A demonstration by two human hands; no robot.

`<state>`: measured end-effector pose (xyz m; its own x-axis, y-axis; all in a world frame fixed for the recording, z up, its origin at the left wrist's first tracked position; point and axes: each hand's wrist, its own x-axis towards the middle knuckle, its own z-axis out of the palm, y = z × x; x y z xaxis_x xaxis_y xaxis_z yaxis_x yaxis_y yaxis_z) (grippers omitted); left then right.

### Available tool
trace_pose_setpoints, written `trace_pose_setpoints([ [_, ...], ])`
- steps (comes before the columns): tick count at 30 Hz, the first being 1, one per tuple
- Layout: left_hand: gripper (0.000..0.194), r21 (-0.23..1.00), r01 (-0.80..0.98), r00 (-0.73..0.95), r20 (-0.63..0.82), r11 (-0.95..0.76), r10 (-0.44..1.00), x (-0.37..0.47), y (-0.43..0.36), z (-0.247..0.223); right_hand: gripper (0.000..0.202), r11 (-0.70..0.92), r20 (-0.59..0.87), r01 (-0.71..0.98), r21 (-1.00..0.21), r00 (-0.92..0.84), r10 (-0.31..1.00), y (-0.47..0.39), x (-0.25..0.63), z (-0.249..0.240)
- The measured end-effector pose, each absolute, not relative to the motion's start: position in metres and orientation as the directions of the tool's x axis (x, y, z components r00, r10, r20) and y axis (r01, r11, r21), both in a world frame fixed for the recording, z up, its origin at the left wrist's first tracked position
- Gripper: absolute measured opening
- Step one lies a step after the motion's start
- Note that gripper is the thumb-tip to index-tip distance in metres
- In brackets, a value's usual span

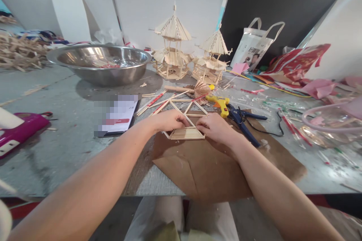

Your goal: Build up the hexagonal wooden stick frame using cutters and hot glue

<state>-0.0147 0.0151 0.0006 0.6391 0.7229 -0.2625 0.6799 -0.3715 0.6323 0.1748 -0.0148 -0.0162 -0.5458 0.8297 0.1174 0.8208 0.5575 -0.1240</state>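
Note:
A flat frame of thin wooden sticks (187, 134) lies on a brown paper sheet (209, 169) in front of me, its near section filled with sticks side by side. My left hand (172, 120) is closed in a pinch at the left end of a thin stick laid across this section. At the right end, my right hand (210, 126) pinches the same stick, wearing a ring on one finger. My fingers partly cover the stick and the frame's middle. Beyond the right hand rest a yellow glue gun (222, 104) and dark blue pliers (243, 122).
Two stick-built pagodas (173, 45) stand at the back, near a steel basin (104, 71). A phone (120, 115) lies left of my hands, a purple power strip (22, 130) farther left. Loose sticks (152, 101), red-and-clear tubes and a white bag (251, 45) are about.

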Motion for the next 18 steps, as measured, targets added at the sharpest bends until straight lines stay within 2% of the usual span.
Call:
trace_pose_setpoints([
  [6,0.033,0.620,0.678,0.646,-0.244,-0.396,0.724,-0.0143,0.0149,0.0018,0.025,0.553,0.117,0.823,-0.126,-0.542,0.833,-0.0145,0.1739,-0.0164],
  [11,0.034,0.630,0.691,0.629,-0.282,-0.354,0.725,-0.0144,0.0145,0.0007,0.025,0.544,0.116,0.830,-0.127,-0.532,0.839,-0.0153,0.1735,-0.0163],
  [18,0.036,0.576,0.693,0.650,-0.240,-0.433,0.721,-0.0134,0.0151,0.0011,0.023,0.548,0.113,0.820,-0.163,-0.536,0.836,-0.0145,0.1744,-0.0164],
])
